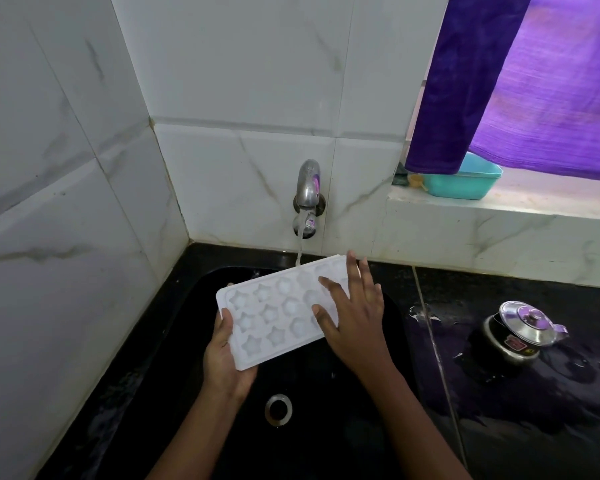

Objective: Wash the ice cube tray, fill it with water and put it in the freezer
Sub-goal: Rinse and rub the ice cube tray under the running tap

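**Tray under the running tap, above the sink**

From my end I see the white ice cube tray held over the black sink, tilted, with its far edge higher and just below the tap. A thin stream of water falls from the spout onto that far edge. The tray's star-shaped and round cells face up. I cannot tell whether any water stands in them.

My left hand grasps the tray's near left corner, thumb on top and fingers underneath. My right hand lies flat on the tray's right part, fingers straight and spread, gripping nothing.

The sink basin shows a steel drain ring below the tray. On the wet counter to the right stands a dark pot with a steel lid on it, so its contents are hidden. On the window ledge sits a teal tub, its inside covered by the purple curtain.
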Demonstrator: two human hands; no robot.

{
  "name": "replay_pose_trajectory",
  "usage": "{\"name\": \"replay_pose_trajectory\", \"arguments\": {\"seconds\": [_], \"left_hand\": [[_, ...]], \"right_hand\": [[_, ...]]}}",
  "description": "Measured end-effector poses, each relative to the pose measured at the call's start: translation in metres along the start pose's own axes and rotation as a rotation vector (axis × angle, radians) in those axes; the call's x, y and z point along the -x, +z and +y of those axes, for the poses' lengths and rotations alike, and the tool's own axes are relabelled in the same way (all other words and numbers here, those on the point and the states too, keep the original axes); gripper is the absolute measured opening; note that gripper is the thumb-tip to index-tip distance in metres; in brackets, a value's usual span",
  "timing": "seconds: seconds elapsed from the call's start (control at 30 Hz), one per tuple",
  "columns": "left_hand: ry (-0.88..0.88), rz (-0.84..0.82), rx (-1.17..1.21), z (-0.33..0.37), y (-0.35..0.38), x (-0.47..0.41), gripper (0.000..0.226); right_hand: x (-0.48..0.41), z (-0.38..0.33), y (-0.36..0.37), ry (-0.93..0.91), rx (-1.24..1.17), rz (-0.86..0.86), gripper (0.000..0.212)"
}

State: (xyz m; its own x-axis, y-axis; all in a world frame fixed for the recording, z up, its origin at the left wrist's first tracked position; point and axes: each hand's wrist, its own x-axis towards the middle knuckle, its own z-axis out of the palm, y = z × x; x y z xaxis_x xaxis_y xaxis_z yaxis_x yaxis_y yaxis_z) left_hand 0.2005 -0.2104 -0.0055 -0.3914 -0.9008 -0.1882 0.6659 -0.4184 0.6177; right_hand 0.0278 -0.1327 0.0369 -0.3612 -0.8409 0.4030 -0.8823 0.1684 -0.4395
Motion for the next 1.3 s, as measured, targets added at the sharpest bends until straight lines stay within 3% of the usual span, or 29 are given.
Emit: {"name": "replay_pose_trajectory", "arguments": {"seconds": [0.1, 0.27, 0.43, 0.57, 0.7, 0.83, 0.97, 1.07, 1.2, 1.3], "left_hand": [[-0.023, 0.0, -0.006, -0.004, 0.006, -0.002, 0.059], [0.0, -0.035, -0.012, 0.0, 0.013, -0.006, 0.055], [0.044, -0.047, -0.011, 0.004, 0.009, -0.004, 0.05], [0.049, -0.03, 0.005, 0.007, 0.005, -0.003, 0.051], [0.07, -0.048, -0.026, 0.008, 0.003, -0.001, 0.046], [0.083, -0.043, -0.016, 0.014, 0.004, -0.004, 0.045], [0.07, -0.068, -0.043, 0.015, 0.005, -0.004, 0.046], [0.05, -0.037, -0.016, 0.015, 0.009, -0.004, 0.051], [0.075, -0.054, -0.031, 0.016, 0.006, -0.003, 0.044], [0.045, -0.045, -0.021, 0.013, 0.009, -0.002, 0.049]], "right_hand": [[-0.019, 0.001, -0.001, -0.02, 0.028, -0.061, 0.032], [-0.039, -0.009, 0.011, -0.063, 0.122, -0.201, 0.044], [-0.046, -0.01, 0.013, -0.073, 0.149, -0.102, 0.037], [-0.043, -0.018, 0.021, -0.147, 0.187, -0.182, 0.047], [-0.045, -0.015, 0.017, -0.09, 0.155, -0.099, 0.04], [-0.04, -0.021, 0.024, -0.156, 0.165, -0.135, 0.049], [-0.044, -0.02, 0.018, -0.076, 0.176, -0.066, 0.041], [-0.039, -0.028, 0.026, -0.102, 0.187, -0.097, 0.051], [-0.042, -0.016, 0.021, -0.059, 0.149, -0.093, 0.043], [-0.041, -0.025, 0.026, -0.084, 0.163, -0.091, 0.048]]}}
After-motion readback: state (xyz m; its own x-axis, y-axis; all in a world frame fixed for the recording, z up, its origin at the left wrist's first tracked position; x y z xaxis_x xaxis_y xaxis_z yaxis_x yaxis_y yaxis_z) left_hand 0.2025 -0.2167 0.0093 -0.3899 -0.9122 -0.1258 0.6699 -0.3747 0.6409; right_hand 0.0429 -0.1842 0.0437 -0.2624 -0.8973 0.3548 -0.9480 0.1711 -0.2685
